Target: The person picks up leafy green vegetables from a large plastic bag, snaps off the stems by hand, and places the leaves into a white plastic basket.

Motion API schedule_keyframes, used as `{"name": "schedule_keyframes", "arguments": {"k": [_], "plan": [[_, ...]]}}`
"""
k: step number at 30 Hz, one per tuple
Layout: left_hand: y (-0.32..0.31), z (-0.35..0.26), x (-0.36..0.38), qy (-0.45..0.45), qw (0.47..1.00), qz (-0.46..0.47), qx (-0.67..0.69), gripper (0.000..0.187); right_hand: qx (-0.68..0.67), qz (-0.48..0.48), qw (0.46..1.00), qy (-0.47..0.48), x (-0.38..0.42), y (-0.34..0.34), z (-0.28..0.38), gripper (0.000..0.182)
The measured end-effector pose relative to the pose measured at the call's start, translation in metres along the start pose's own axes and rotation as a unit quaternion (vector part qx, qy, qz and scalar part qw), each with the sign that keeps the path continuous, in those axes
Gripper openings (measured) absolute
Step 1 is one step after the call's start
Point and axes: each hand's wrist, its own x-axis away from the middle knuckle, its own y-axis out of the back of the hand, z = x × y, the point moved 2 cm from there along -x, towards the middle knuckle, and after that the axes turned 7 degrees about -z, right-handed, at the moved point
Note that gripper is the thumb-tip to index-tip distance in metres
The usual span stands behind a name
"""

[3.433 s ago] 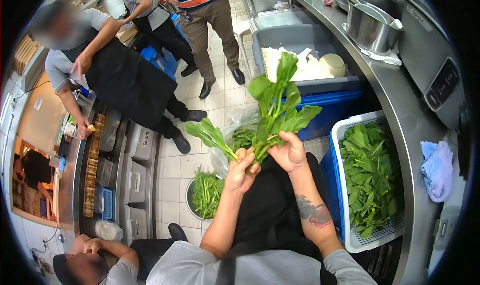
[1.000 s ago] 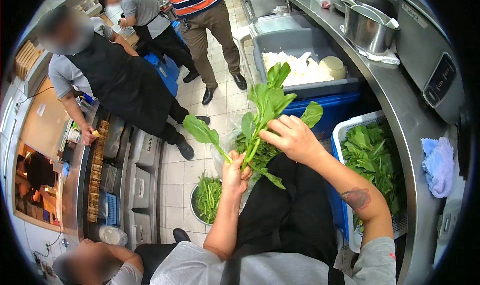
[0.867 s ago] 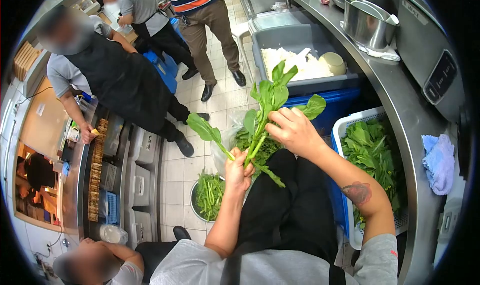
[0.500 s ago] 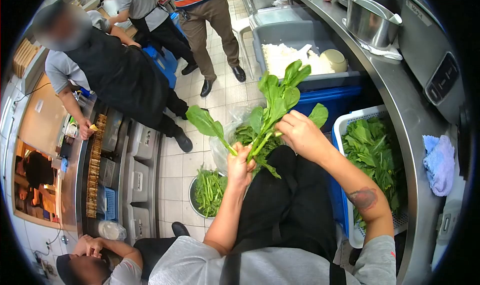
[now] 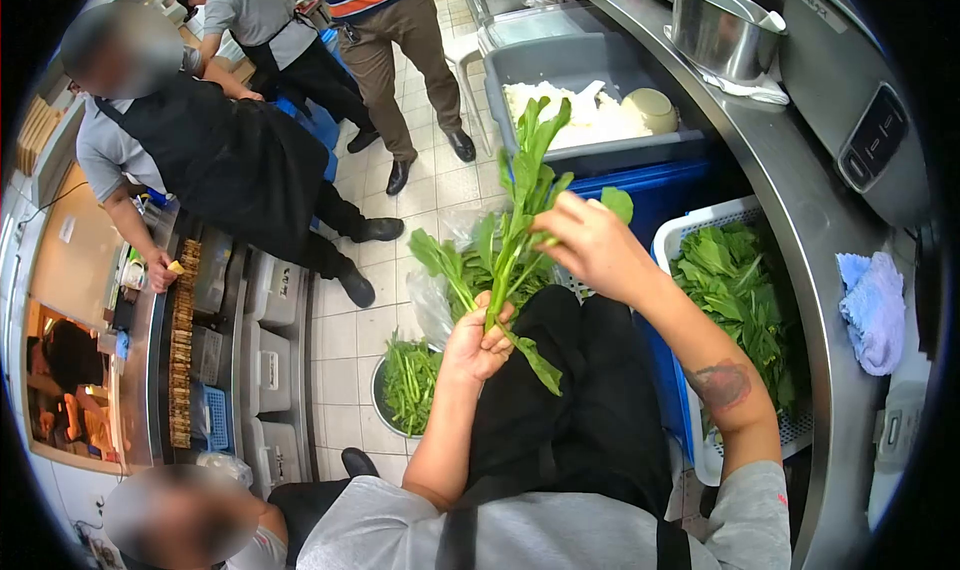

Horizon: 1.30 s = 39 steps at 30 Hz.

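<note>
My left hand (image 5: pixel 478 345) is closed around the stems of a bunch of leafy greens (image 5: pixel 520 225), held upright above my lap. One leaf droops below that fist. At the bunch's right side, my right hand (image 5: pixel 592 245) has its fingers pinched together, and a single green leaf (image 5: pixel 617 205) sticks out past its knuckles. Behind the bunch, a clear plastic bag (image 5: pixel 430 305) with more greens is partly hidden. A metal bowl (image 5: pixel 379 398) of cut green stems (image 5: pixel 410 385) stands on the floor at left. To my right, a white basket (image 5: pixel 668 232) holds loose leaves (image 5: pixel 735 280).
Ahead is a grey tub (image 5: pixel 500 65) with white contents and a round container. A steel counter (image 5: pixel 765 160) curves along the right, bearing a metal pot (image 5: pixel 720 35) and a blue cloth (image 5: pixel 870 310). Several people stand or sit at left and ahead, near a shelf with bins (image 5: pixel 272 290).
The view has shifted slightly. My right hand has moved a little up and left against the bunch, and the bunch stands more upright with its leaves turned.
</note>
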Motion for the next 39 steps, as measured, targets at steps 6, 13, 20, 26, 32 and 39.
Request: {"name": "schedule_keyframes", "arguments": {"k": [6,13,20,26,32,39], "plan": [[-0.004,0.005,0.005,0.035,0.999,0.029,0.014,0.007,0.052,0.016,0.994,0.091,0.004,-0.012,0.006,0.019],[0.001,0.009,-0.002,-0.024,0.999,0.041,0.008,0.012,-0.007,0.015,0.999,0.034,0.018,-0.027,0.002,0.027],[-0.006,0.013,-0.002,0.022,0.995,0.094,0.041,0.015,-0.213,0.122,0.943,-0.223,0.012,-0.025,0.001,0.017],[-0.011,0.009,-0.001,-0.045,0.998,0.047,-0.016,0.021,-0.270,0.115,0.914,-0.280,0.018,-0.035,0.007,0.020],[-0.020,0.007,0.008,-0.289,0.945,-0.037,-0.151,0.031,-0.182,0.136,0.933,-0.278,0.022,-0.033,0.005,0.021],[-0.016,-0.001,0.005,-0.413,0.876,-0.128,-0.213,0.034,-0.448,-0.160,0.739,-0.476,0.042,-0.024,-0.070,0.021]]}}
